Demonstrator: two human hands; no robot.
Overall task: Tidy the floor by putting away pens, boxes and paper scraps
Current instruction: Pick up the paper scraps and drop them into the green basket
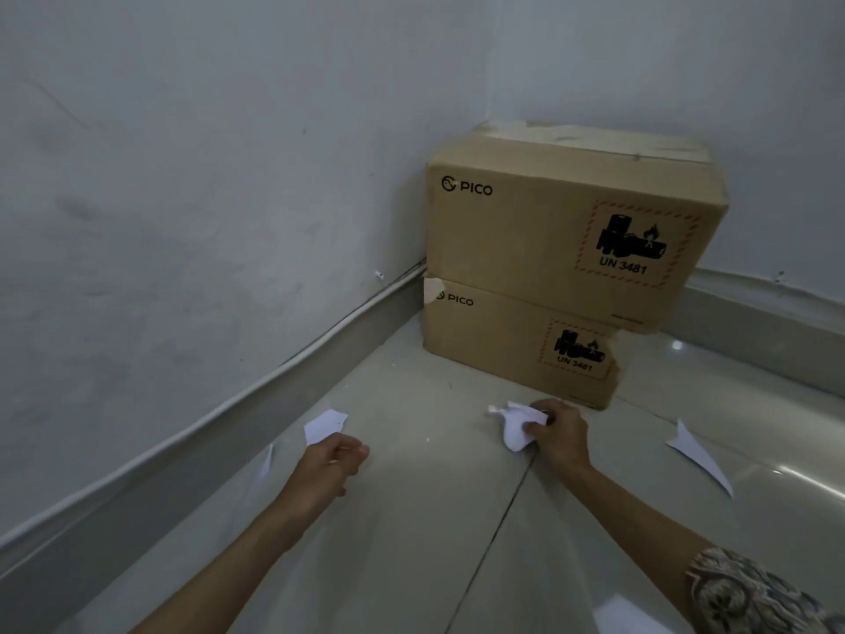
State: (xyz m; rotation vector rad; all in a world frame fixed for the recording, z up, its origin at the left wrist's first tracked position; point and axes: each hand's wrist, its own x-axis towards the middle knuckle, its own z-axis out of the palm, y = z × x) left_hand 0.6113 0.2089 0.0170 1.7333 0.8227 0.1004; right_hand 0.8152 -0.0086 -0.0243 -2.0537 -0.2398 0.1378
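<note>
Gathering scraps: right hand [560,434] pinches crumpled paper [519,425]; left hand [327,469] loosely curled, empty (near flat scrap [324,425]). Next, likely grab that.

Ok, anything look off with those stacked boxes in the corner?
Yes. The upper box sits skewed, overhanging the lower box on the right. The lower box's right corner looks torn, and tape peels at its top left.

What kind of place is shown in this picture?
Probably a bare room corner used for storage: two stacked cardboard boxes stand against plain white walls, on a glossy tiled floor with a grey skirting.
</note>
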